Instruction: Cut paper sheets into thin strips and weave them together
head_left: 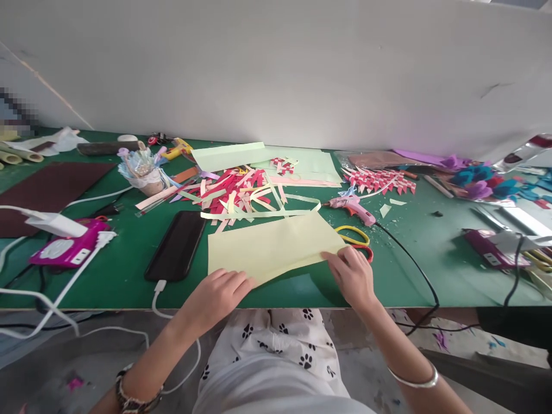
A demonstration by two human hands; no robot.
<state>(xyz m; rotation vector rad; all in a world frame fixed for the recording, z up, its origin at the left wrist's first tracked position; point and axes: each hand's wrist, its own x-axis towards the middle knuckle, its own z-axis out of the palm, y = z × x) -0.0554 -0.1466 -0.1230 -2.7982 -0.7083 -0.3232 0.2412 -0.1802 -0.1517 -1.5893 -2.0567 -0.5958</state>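
Note:
A pale yellow sheet of paper (pixel 271 247) lies at the front of the green table, its near edge slightly raised toward the right. My right hand (pixel 351 275) pinches the sheet's near right corner between thumb and fingers. At the near left edge, my left hand (pixel 222 296) is closed over the paper, its fingers together and the thumb hidden. Just beyond the right hand, scissors (pixel 354 236) with yellow and red handles are partly covered by the sheet. Pale green paper strips (pixel 259 215) lie right behind the sheet's far edge.
A black phone (pixel 176 246) with a white cable lies left of the sheet. A pink glue gun (pixel 351 208) rests behind the scissors, its cord crossing the table edge. Red and pink strips (pixel 233 192) are heaped behind. Purple power strips (pixel 71 247) sit at both sides.

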